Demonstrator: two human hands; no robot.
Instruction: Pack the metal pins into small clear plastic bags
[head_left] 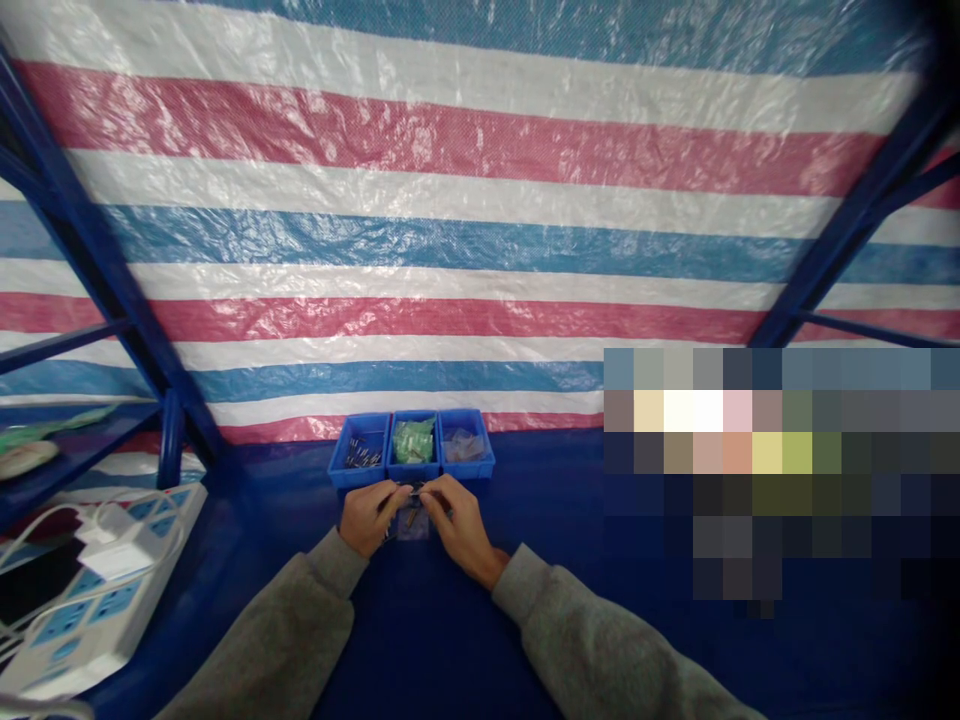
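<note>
My left hand (369, 515) and my right hand (456, 522) are close together over the blue table, thumbs and fingers pinched. Between them hangs a small clear plastic bag (413, 526), its top edge held from both sides. A small brownish piece shows in or against the bag, too small to name. Something dark sits at the fingertips and is partly hidden. Just beyond my hands stand three blue bins in a row. Thin metal parts (363, 456) lie in the left bin, green packets (414, 442) fill the middle one, and clear plastic bags (463, 446) lie in the right one.
On the left is a white power strip (124, 625) with a white plug adapter (120, 540) and cables. Blue metal frame posts (112, 260) rise on both sides. A striped plastic sheet (480, 250) hangs behind the table. The right side is blurred into blocks.
</note>
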